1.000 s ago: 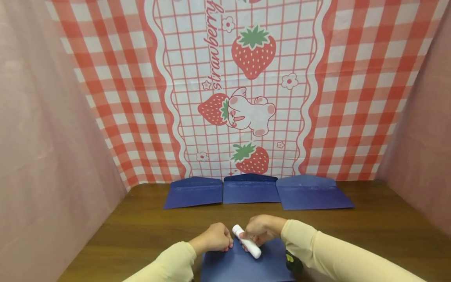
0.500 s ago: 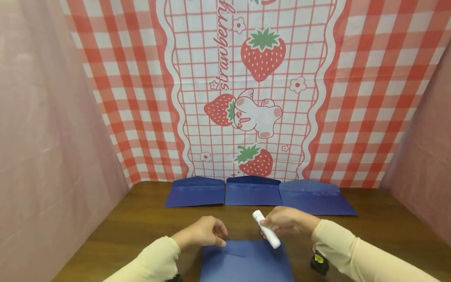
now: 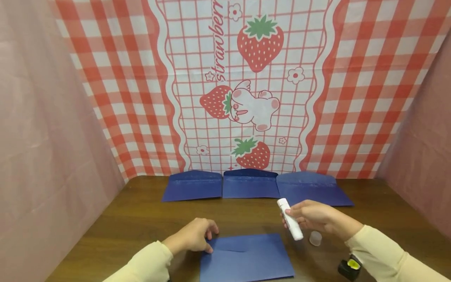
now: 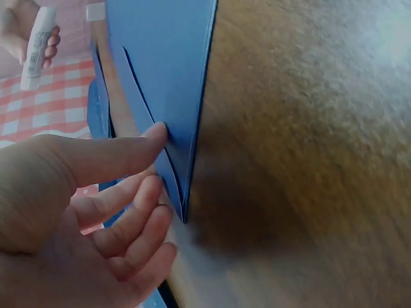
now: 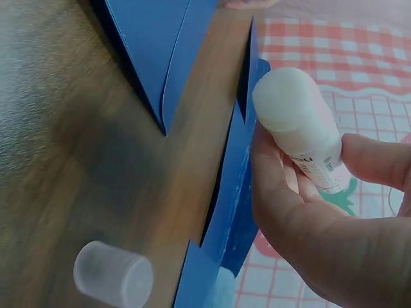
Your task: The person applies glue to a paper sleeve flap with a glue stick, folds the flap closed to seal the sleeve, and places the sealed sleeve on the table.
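Note:
A blue envelope [image 3: 250, 262] lies flat at the front of the wooden table, its flap folded down. At its upper left corner is my left hand [image 3: 195, 235], fingers loosely bent. In the left wrist view the thumb [image 4: 157, 133] overlaps the flap edge, with the other fingertips just past the corner. My right hand [image 3: 317, 217] grips a white glue stick [image 3: 290, 220] between thumb and fingers, above the table to the right of the envelope. Below that hand a translucent cap [image 3: 315, 238] rests on the tabletop, also visible in the right wrist view.
Three more blue envelopes stand in a row along the back: left [image 3: 193, 188], middle [image 3: 251, 186] and right [image 3: 313, 190]. Their flaps are up, with whitish streaks near the folds. Behind them hangs a red-and-white checked strawberry cloth [image 3: 356, 98]. Pink curtains [image 3: 53, 137] flank the table [image 3: 141, 219].
My right hand has moved right, off the envelope, with the glue stick still held. My left hand has shifted left to the envelope's corner, its fingers looser. The cap has come into sight.

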`<state>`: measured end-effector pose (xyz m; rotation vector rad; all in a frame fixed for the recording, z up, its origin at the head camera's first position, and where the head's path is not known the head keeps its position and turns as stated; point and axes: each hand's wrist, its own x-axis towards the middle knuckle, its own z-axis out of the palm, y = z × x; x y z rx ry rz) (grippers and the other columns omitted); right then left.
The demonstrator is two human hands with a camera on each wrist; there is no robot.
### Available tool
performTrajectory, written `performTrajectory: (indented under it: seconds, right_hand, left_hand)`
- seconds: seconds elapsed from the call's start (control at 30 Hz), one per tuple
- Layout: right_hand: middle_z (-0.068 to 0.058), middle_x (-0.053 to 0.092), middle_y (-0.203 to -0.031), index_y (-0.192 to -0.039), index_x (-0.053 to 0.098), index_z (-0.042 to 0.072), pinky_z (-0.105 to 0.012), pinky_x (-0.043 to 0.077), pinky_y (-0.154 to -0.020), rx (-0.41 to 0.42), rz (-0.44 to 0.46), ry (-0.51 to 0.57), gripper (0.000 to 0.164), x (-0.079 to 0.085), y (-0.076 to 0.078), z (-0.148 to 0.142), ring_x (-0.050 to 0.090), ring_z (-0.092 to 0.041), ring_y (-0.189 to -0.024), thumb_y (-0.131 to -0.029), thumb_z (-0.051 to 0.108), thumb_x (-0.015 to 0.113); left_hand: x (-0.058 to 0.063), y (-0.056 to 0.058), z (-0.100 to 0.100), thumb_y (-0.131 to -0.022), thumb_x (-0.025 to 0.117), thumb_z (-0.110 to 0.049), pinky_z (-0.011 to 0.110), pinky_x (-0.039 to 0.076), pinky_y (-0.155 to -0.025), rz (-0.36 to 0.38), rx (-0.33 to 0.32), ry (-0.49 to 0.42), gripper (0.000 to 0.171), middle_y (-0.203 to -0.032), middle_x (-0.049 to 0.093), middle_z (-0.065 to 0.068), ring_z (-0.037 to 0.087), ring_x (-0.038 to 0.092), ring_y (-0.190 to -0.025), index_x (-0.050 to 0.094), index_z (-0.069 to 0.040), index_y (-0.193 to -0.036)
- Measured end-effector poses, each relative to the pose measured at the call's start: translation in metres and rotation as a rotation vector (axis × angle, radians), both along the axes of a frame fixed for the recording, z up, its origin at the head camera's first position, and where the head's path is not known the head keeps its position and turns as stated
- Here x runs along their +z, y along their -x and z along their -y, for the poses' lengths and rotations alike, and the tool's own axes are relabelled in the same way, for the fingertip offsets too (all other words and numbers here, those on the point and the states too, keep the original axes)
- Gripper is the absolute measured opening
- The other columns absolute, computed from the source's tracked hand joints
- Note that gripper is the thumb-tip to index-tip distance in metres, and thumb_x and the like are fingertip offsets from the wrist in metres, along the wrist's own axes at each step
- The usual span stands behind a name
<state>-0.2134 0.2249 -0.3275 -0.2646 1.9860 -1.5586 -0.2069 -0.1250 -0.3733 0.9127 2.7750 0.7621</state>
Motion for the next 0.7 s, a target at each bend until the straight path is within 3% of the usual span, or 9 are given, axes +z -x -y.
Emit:
performTrajectory:
  seconds: [0.23, 0.7]
  right_hand:
    - [0.002, 0.067, -0.097, -0.123, 0.046, -0.018, -0.028, 0.054, -0.084, 0.041, 0.023, 0.089, 0.039, -0.011, -0.004, -0.012, 0.064, -0.008, -0.092, -0.101, 0.015, 0.044]
    - [0.003, 0.069, -0.098, -0.119, 0.053, -0.011, -0.027, 0.054, -0.086, 0.068, 0.036, 0.157, 0.036, -0.02, -0.007, -0.016, 0.066, -0.008, -0.093, -0.101, 0.019, 0.046]
  left_hand:
    - [-0.002, -0.001, -0.002, -0.055, 0.092, -0.019, 0.02, 0.04, -0.066, 0.05, 0.029, -0.006, 0.046, -0.082, 0.059, 0.003, 0.008, 0.048, -0.074, 0.063, -0.007, -0.088]
    - [-0.004, -0.001, -0.012, -0.05, 0.094, -0.013, 0.02, 0.038, -0.062, 0.135, 0.079, -0.018, 0.047, -0.077, 0.054, 0.001, 0.009, 0.046, -0.07, 0.059, -0.009, -0.081]
